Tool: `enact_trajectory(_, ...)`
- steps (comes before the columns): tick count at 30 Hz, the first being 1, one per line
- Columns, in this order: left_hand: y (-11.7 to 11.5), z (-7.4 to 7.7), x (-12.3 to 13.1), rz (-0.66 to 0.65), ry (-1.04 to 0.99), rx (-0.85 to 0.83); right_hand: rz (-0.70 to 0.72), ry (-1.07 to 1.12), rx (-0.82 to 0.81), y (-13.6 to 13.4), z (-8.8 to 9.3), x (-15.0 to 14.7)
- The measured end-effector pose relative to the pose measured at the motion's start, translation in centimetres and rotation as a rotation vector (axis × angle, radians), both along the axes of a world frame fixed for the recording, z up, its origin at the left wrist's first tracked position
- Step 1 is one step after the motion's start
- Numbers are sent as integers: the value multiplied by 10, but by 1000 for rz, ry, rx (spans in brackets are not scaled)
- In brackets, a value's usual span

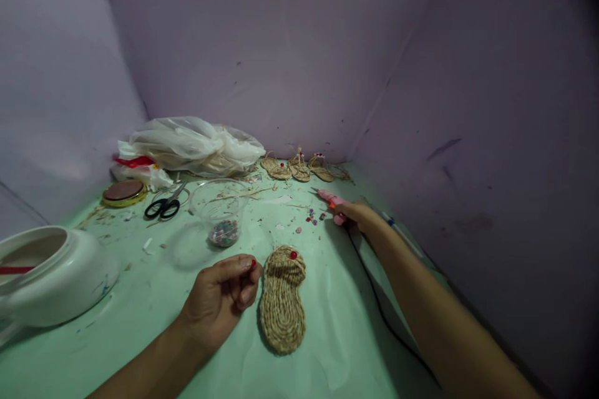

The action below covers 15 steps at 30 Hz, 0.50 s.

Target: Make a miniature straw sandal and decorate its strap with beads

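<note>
Nearest, toward the front edge of the pale green surface (140, 305), the left hand (219, 299) rests on its side; its fingers (243, 292) are curled in, thumb and forefinger pinched on a small red bead (253, 263). Just right of that hand, close but not clearly touching it, a woven straw sandal (282, 305) lies flat with its toe pointing away; a toe bead (293, 255), also red, sits on its band. By the left edge stands a white pot (56, 280), a red strip showing in its mouth. A black cord (374, 299) runs along the right side, beside the right forearm, toward the far right corner.

Further in, mid-surface, a clear plastic cup (219, 206) stands upright with mixed beads in its bottom; loose beads (312, 217) lie scattered between it and the right hand (358, 212). That hand reaches toward the far right corner, its fingers closed round the handle of a pink glue gun (330, 201), whose nozzle points left; a pen (397, 229) lies along the right edge just beyond.

Left of the cup lie black scissors (163, 206); beyond them, a round tin lid (124, 192). At the far edge sit a crumpled plastic bag (196, 146) and, to its right, a row of small sandals (299, 168) near the wall.
</note>
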<state>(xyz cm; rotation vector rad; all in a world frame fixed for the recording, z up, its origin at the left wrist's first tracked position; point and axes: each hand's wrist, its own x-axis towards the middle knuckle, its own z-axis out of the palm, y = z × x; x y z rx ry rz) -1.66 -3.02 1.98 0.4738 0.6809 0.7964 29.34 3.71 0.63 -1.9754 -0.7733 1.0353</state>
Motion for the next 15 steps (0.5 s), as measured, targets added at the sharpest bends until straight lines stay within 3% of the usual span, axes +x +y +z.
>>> enact_trajectory(3,1,0,0,7,10,16,-61,149,-10,-7,7,1)
enact_trajectory(8,3,-1,1,20,45,20,-53,413,129,-35,29,-12)
enact_trajectory(13,7,-5,2,38,81,-8,65,618,302,-90,34,-51)
enact_trajectory(15,10,-6,2,49,88,-9,211,666,491,-111,26,-67)
